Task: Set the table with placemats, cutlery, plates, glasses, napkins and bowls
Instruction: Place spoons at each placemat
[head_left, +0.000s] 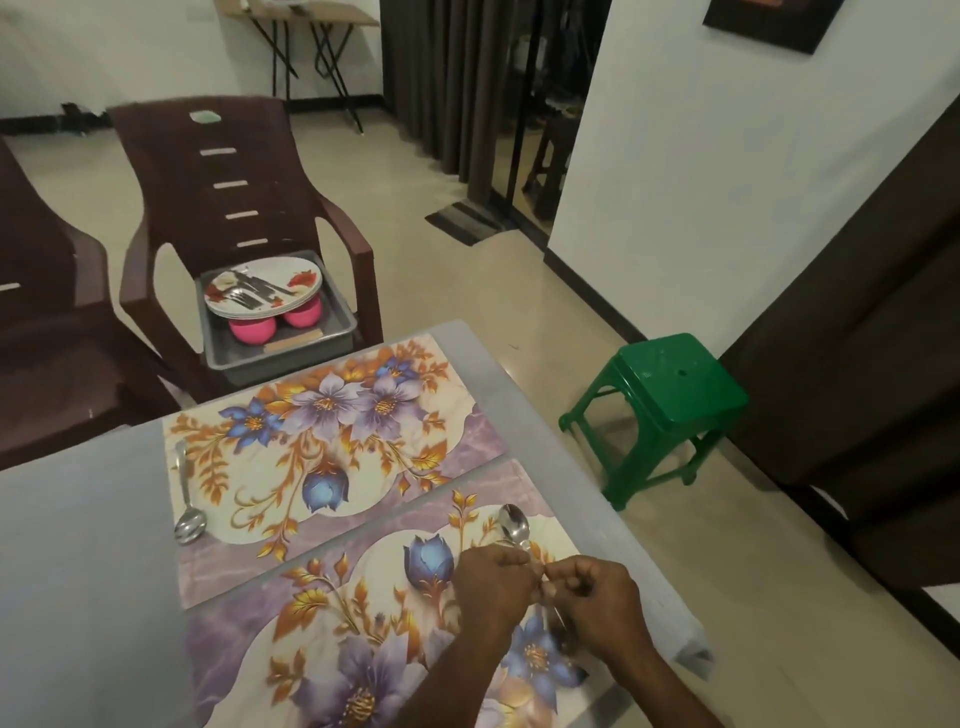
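Note:
Two floral placemats lie on the grey table (78, 545): the far placemat (332, 441) and the near placemat (363, 639). A steel spoon (188, 499) rests on the far mat's left edge. Over the near mat's right end, my left hand (493, 587) and my right hand (597, 603) meet on the handle of a second spoon (513, 525), whose bowl points away from me. Both hands pinch that handle with curled fingers. A grey tray (280, 353) on a chair holds floral plates (265, 291) with cutlery on top and pink bowls (252, 330).
A brown plastic chair (218, 176) carrying the tray stands just beyond the table's far edge, with another brown chair (47, 312) to its left. A green plastic stool (660, 410) sits on the floor right of the table. A dark door stands at far right.

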